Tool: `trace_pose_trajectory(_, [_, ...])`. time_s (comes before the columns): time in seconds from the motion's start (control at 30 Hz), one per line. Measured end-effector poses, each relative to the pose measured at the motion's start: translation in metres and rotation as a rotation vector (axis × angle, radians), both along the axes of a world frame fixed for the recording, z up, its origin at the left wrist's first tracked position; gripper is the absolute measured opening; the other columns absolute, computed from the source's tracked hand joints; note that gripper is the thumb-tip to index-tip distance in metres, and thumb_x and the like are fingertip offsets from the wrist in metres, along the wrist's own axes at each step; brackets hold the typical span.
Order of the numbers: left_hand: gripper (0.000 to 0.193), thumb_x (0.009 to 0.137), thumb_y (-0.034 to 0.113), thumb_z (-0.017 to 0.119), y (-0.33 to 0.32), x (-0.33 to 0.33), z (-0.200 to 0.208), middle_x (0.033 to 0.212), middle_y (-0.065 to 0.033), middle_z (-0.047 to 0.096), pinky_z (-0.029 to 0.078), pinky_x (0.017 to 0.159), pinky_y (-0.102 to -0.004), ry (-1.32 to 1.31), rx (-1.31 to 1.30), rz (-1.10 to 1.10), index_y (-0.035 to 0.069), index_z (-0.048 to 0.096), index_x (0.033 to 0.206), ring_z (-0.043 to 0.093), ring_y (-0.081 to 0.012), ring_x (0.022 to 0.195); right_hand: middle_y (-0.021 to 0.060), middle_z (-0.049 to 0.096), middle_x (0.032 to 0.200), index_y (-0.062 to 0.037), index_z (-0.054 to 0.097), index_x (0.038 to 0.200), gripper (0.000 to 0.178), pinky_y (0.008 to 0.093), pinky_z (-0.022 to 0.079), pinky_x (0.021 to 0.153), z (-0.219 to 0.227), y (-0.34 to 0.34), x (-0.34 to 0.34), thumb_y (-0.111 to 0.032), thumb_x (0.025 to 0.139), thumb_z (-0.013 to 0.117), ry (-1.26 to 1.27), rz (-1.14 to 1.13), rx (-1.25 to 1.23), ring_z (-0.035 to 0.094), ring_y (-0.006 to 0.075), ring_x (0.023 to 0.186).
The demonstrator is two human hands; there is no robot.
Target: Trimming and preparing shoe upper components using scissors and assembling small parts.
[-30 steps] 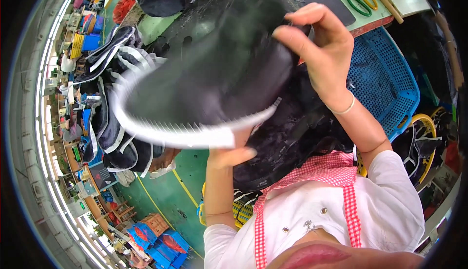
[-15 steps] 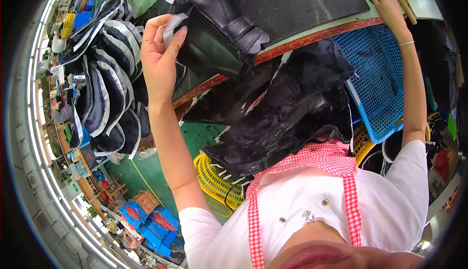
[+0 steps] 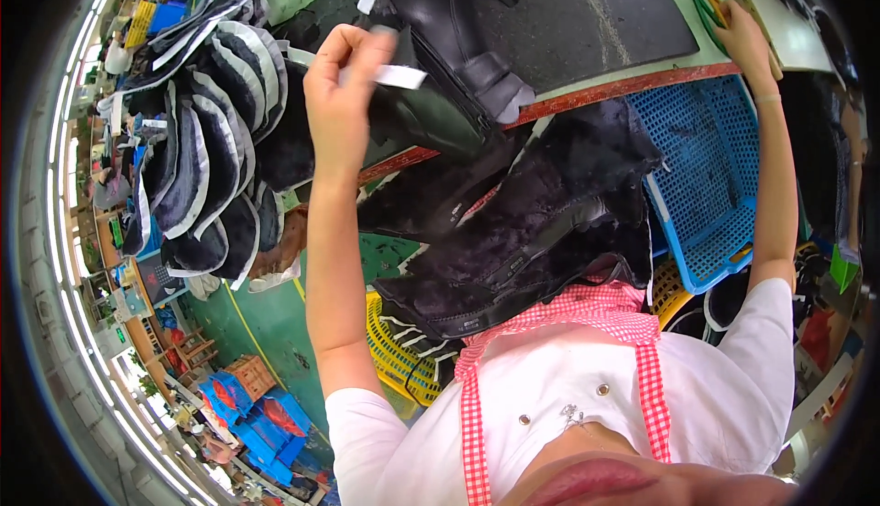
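My left hand (image 3: 337, 93) is raised over the near-left part of the work table, its fingers pinching a short white strip (image 3: 403, 76). Its fingertips are blurred by motion. Just beyond and to the right lies a black leather boot upper (image 3: 435, 25) with a zipper and a buckled strap. At the far right of the table my right hand (image 3: 747, 43) is closed around the green and orange handles of what look like scissors (image 3: 706, 11). Black fur-lined boot pieces (image 3: 559, 176) lie across my lap, below the table edge.
A pile of black pieces with white edges (image 3: 197, 130) hangs at the left. Under the table's red edge (image 3: 632, 82), a blue plastic basket (image 3: 701, 162) stands at the right. A yellow basket (image 3: 394, 346) sits beside my lap. Small black scraps lie on the dark mat (image 3: 568, 20).
My left hand has moved right with the white strip, which now points rightward. My right hand has closed on the scissors and drawn slightly nearer. The whole view has shifted a little.
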State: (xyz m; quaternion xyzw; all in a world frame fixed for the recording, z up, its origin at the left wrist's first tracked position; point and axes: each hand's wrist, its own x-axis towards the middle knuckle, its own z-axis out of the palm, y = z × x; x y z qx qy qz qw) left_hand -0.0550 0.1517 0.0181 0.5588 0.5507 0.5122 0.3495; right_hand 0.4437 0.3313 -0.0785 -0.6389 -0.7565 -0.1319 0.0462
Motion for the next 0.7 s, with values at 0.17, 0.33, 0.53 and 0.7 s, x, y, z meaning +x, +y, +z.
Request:
trace_pose_trajectory(0.17, [0.026, 0.081, 0.012, 0.076, -0.006, 0.009, 0.004, 0.077, 0.0022, 0.053, 0.038, 0.058, -0.0181, 0.032, -0.061, -0.006, 0.004, 0.055, 0.093, 0.048, -0.0031, 0.067, 0.0055, 0.06, 0.085, 0.0, 0.053, 0.109, 0.032, 0.0261, 0.046, 0.073, 0.055, -0.075, -0.088, -0.02, 0.089, 0.068, 0.706, 0.313, -0.049, 0.056, 0.0105, 0.08])
trace_pose_trajectory(0.33, [0.035, 0.079, 0.015, 0.079, -0.008, 0.005, 0.006, 0.084, -0.0035, 0.063, 0.044, 0.062, -0.0188, -0.092, -0.255, 0.0, -0.001, 0.06, 0.104, 0.058, -0.0054, 0.071, 0.0051, 0.055, 0.082, 0.0035, 0.051, 0.104, 0.029, 0.0244, 0.047, 0.072, 0.107, -0.132, -0.156, -0.02, 0.092, 0.063, 1.028, 0.59, -0.407, 0.054, 0.0088, 0.074])
trace_pose_trajectory(0.53, [0.018, 0.078, -0.002, 0.074, -0.022, 0.003, 0.034, 0.085, 0.0016, 0.066, 0.045, 0.068, -0.0192, -0.149, -0.046, -0.132, 0.003, 0.066, 0.093, 0.057, -0.0034, 0.075, 0.0109, 0.043, 0.07, 0.0053, 0.05, 0.1, 0.05, 0.0344, 0.038, 0.058, 0.133, -0.151, -0.19, -0.037, 0.081, 0.07, 0.779, 0.837, -0.587, 0.043, 0.0207, 0.062])
trace_pose_trajectory(0.7, [0.021, 0.074, 0.003, 0.078, -0.046, -0.002, 0.069, 0.084, 0.0037, 0.065, 0.044, 0.069, -0.019, -0.16, -0.277, -0.248, 0.006, 0.066, 0.091, 0.055, -0.003, 0.075, 0.0157, 0.05, 0.074, 0.0053, 0.051, 0.102, 0.053, 0.0382, 0.04, 0.061, 0.124, -0.153, -0.21, -0.039, 0.08, 0.07, 0.813, 0.967, -0.521, 0.049, 0.0302, 0.066])
